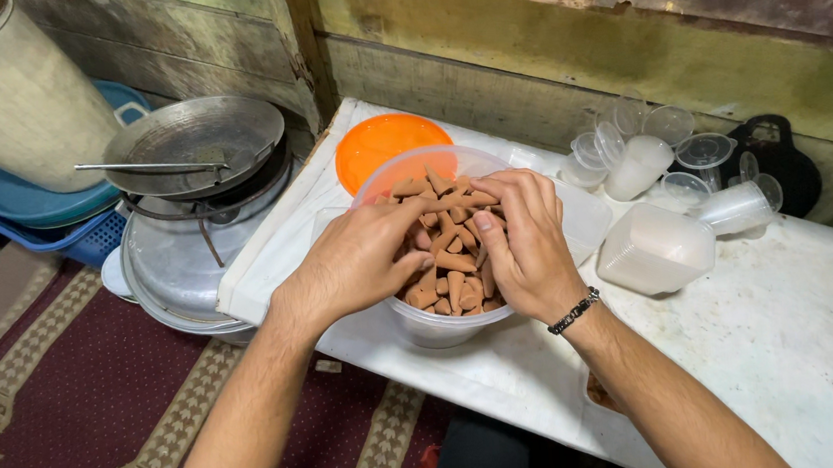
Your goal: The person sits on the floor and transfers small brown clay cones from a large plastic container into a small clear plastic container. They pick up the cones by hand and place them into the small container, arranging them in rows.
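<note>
A clear plastic tub (442, 329) stands on the white table (807, 330), filled with several small brown cone-shaped pieces (457, 279). Both hands are over the tub. My left hand (359, 261) reaches in from the left, fingers curled down among the cones. My right hand (525, 235), with a dark bracelet at the wrist, lies on the right side of the pile, fingers bent over cones near the far rim. Whether either hand has closed on cones is hidden by the fingers.
An orange lid (376, 145) lies behind the tub. Stacks of clear small cups (643, 164) and a clear container (655, 248) sit to the right. On the left stand metal pots and a pan (189, 141), a blue basket (85, 238) and a patterned rug (79, 394).
</note>
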